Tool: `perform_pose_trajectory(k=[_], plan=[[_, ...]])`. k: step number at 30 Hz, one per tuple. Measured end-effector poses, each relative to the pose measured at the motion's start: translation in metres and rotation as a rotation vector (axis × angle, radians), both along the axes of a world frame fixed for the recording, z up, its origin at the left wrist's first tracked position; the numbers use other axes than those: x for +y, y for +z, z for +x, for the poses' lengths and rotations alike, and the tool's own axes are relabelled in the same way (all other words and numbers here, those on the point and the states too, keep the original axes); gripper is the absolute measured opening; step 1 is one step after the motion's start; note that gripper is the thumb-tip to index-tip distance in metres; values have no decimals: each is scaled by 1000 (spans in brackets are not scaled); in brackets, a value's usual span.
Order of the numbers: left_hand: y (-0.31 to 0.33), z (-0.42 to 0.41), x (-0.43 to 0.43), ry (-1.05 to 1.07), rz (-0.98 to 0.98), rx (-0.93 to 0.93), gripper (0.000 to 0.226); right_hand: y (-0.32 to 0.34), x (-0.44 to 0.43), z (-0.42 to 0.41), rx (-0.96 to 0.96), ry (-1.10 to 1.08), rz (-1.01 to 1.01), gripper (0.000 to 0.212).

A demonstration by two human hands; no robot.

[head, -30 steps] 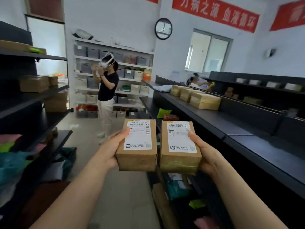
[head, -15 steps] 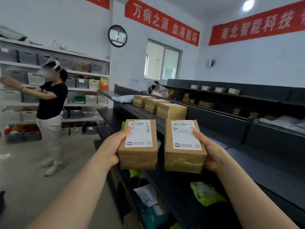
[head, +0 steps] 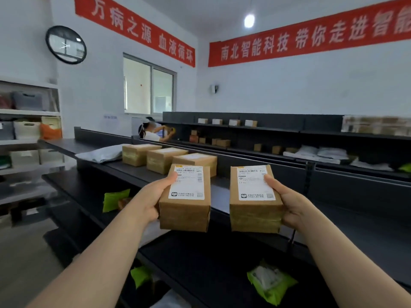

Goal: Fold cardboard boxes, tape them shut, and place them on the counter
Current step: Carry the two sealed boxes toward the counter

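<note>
Left hand [head: 148,202]: grips taped left box [head: 185,197].
Right hand [head: 292,206]: grips taped right box [head: 255,196].
Done: three boxes [head: 165,160] on tabletop [head: 124,168].
Remaining: placing both, apparently.

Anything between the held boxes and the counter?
Nothing visible for the right box: bare counter lies behind it. Directly behind the left box sits the nearest box of the row already placed.

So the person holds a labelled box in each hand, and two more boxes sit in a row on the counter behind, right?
Not quite: the head view shows three boxes in that row on the counter, not two. The left hand does hold one labelled box and the right hand another labelled box.
</note>
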State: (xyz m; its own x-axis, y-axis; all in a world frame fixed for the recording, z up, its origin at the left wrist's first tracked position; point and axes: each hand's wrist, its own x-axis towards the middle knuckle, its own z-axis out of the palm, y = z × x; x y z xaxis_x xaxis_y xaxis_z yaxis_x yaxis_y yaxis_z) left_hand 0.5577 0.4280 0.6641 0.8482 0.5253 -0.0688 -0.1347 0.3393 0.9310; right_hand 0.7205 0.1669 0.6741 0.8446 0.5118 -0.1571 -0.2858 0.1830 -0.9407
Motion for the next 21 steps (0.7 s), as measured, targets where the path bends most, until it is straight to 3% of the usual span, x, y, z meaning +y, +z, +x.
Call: perform_pose_trajectory(k=[11,21], plan=[[23,130,34,-133,49,129,44,5,23,86,-35,-195,-76,48],[15,233,44,-187,91,158,26,-6,38,155,-8,-310,-140,51]])
